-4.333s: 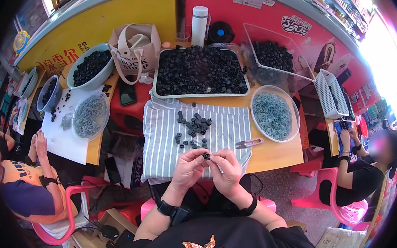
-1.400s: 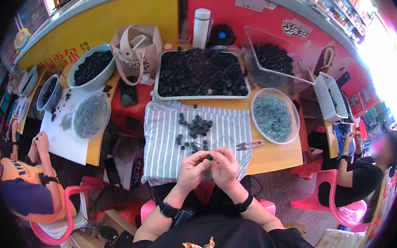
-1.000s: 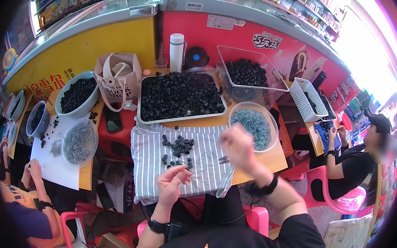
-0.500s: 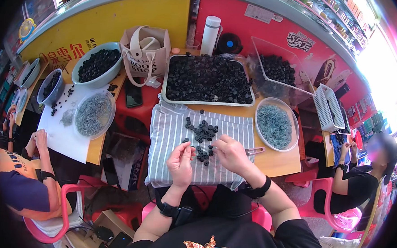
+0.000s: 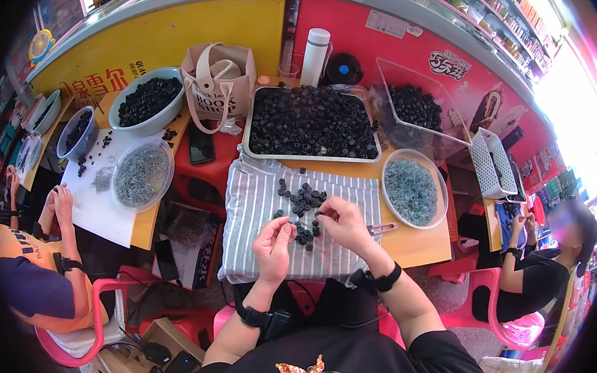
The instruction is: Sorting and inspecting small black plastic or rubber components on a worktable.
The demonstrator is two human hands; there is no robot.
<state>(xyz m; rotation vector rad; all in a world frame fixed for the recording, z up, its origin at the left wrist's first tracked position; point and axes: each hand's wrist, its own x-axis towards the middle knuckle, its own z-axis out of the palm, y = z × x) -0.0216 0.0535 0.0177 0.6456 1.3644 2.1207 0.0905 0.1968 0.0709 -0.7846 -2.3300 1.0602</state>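
Note:
My left hand point(image 5: 273, 245) and my right hand point(image 5: 344, 222) hover over a grey striped cloth point(image 5: 259, 215) on the wooden table. Between them lies a small pile of black round parts point(image 5: 303, 203). My left fingertips pinch a black part near the pile's lower edge. The fingertips of my right hand touch a black part at the pile's right side. A metal tray point(image 5: 311, 124) full of the same black parts stands behind the cloth. A bowl of small blue-grey metal pieces point(image 5: 412, 189) sits to my right, with tweezers point(image 5: 380, 229) in front of it.
A beige tote bag point(image 5: 219, 82), a white bottle point(image 5: 315, 47) and a clear box of black parts point(image 5: 412, 106) stand at the back. A person in orange sits at my left by bowls point(image 5: 144, 100) on white paper. Another person sits at the right.
My right hand reached out to the blue-grey bowl and came back. Both hands have moved from the cloth's near edge up to the pile of black parts.

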